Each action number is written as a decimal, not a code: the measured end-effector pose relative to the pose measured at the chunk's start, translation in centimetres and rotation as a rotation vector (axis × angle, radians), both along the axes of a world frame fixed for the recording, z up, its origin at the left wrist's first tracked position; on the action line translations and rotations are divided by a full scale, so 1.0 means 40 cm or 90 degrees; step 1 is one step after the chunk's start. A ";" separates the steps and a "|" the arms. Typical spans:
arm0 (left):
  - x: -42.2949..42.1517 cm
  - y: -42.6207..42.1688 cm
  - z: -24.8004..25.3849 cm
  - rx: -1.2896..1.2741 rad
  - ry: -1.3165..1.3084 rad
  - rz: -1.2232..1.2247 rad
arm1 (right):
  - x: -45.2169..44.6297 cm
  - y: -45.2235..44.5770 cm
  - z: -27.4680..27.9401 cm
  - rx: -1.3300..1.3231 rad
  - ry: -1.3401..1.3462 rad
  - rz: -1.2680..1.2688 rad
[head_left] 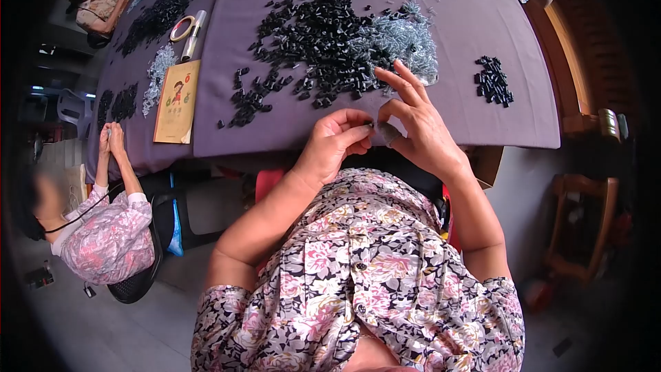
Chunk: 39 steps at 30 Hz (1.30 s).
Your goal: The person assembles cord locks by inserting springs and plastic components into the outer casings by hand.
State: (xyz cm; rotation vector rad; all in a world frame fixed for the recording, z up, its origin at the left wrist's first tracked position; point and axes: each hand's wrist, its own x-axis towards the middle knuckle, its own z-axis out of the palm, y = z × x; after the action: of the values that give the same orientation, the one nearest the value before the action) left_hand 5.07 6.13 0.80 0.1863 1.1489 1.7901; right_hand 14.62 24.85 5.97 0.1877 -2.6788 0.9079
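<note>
My left hand (329, 143) is pinched at the table's front edge, with a small dark piece (372, 124) showing at its fingertips. Close beside it, my right hand (423, 131) has thumb and index finger pressed together and the other fingers stretched up. A greyish cover sits on a fingertip of that hand; anything in its pinch is too small to make out. Beyond both hands lies a large heap of small black plastic pieces (310, 34). A heap of small clear pieces (399, 45) adjoins it, just past my right fingers.
A separate small pile of black pieces (493, 81) lies to the right on the purple cloth (509, 21). At left are a yellow booklet (177, 102), a tape roll (182, 28) and a clear tube (195, 34). Two other people (107, 234) sit along the left side. A wooden chair (582, 227) stands at right.
</note>
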 end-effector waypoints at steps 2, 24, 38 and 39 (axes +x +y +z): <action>-0.002 -0.002 -0.004 0.001 -0.004 -0.002 | 0.001 0.002 0.007 0.006 -0.005 0.003; 0.017 -0.069 0.007 0.105 -0.106 -0.103 | 0.011 -0.016 -0.005 -0.415 -0.247 0.092; 0.015 -0.175 -0.010 0.075 -0.063 -0.068 | -0.003 -0.120 0.003 -0.464 -0.290 0.130; 0.014 -0.178 -0.011 0.072 -0.066 -0.060 | -0.006 -0.124 -0.002 -0.466 -0.288 0.129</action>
State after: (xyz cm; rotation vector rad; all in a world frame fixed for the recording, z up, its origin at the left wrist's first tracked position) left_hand 5.64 -0.98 0.37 0.2092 0.9519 1.7617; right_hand 14.38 19.90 5.90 0.0904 -2.5041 2.1325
